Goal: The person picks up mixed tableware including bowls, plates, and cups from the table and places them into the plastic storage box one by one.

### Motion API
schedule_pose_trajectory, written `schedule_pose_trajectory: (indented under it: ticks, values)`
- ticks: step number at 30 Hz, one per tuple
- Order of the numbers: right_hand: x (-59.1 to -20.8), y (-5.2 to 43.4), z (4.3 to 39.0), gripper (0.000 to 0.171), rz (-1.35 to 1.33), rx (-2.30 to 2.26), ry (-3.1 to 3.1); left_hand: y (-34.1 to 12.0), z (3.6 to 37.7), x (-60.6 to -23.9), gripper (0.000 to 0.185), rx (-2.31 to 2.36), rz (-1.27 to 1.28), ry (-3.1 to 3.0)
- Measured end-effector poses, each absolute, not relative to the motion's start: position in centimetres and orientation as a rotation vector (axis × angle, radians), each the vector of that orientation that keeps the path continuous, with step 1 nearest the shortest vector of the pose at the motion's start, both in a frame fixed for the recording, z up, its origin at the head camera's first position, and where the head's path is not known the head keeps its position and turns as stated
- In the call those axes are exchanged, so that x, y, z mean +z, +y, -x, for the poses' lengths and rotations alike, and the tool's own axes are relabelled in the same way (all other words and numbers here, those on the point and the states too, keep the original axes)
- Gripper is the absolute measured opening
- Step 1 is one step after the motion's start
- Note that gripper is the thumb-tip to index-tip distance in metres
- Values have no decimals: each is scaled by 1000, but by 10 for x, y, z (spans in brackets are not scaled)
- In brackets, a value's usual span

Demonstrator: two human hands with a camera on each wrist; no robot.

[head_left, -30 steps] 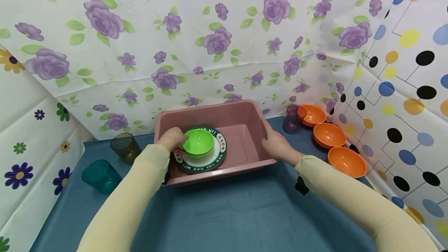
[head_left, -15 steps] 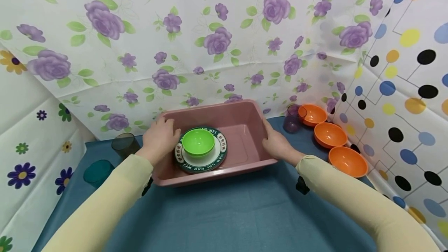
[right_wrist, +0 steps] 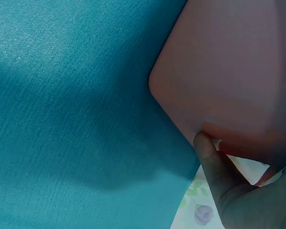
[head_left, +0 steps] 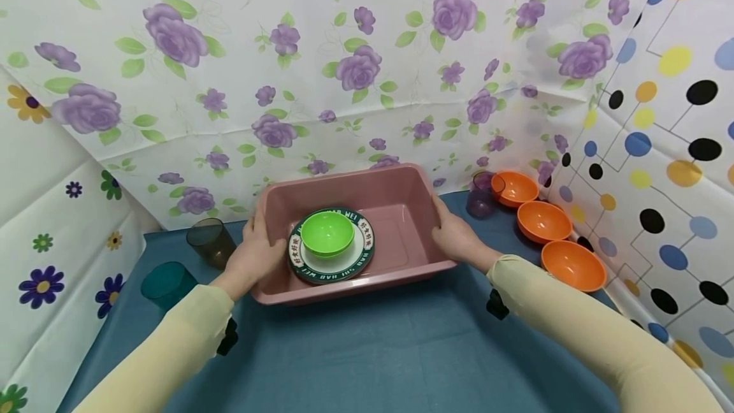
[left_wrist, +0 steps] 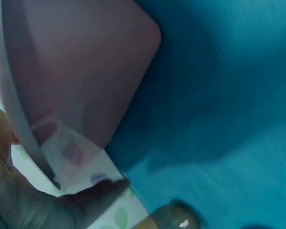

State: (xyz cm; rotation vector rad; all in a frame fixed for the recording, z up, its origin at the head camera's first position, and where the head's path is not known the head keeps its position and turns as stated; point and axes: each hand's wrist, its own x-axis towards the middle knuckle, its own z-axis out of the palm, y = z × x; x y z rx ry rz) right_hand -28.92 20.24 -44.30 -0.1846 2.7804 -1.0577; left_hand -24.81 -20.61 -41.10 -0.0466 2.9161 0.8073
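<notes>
A pink plastic basin (head_left: 395,228) stands on the blue cloth near the back wall. Inside, toward its left end, lies a white plate with a green lettered rim (head_left: 360,260). The bright green bowl (head_left: 327,234) sits on that plate. At the basin's left end, my left hand (head_left: 255,257) grips the rim, thumb on the inner side; the left wrist view shows fingers (left_wrist: 93,202) by the outer wall. My right hand (head_left: 459,234) holds the right end, its fingers (right_wrist: 209,155) against the outer wall in the right wrist view.
To the left on the blue cloth (head_left: 367,349) are a dark brown cup (head_left: 212,242) and a teal cup (head_left: 168,285). On the right stand a purple cup (head_left: 482,196) and three orange bowls, the nearest bowl (head_left: 573,265) close to the right sleeve. Patterned sheets enclose the back and sides.
My left hand has let go of the green bowl and moved left to the basin's left rim. The right hand stays on the right end, and the basin has not visibly moved.
</notes>
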Motion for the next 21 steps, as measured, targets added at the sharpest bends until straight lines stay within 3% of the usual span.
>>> schedule_pose_trajectory:
  ticks: [21]
  values:
    - [-444,203,289,86,189,-1108,2750,-210,247,-433,81,922,33,2939]
